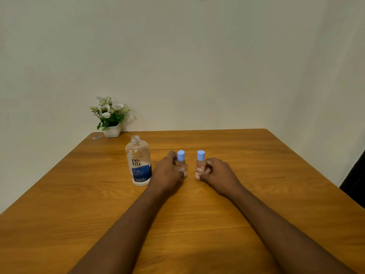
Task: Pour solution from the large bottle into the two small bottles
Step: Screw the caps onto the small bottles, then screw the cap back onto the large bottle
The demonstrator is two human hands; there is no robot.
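Wood-grain laminate in an orange-brown tone covered the tabletop (256, 194), which carried all items of the task. The large bottle (138, 162) stood upright left of centre, toward the far edge; it was clear plastic with a blue-and-white label, its threaded neck was uncapped, and the liquid level could not be read with certainty. Just to its right, two small bottles stood upright side by side, apart from each other, each clear with a light-blue cap still fitted and a small red-and-white label. The left small bottle (181, 162) was held by the left hand (167, 172), whose fingers were curled around its body from the left side, with the thumb low at the base. The right small bottle (200, 163) was held by the right hand (216, 174), whose fingers were bent against its right side and whose thumb tip rested on the tabletop near the bottle base. Both forearms extended from the near edge and lay low over the surface. At the far-left corner, a white pot of white artificial flowers (110, 117) stood against the wall, and a small clear object (96, 137), too small to identify, lay beside it.
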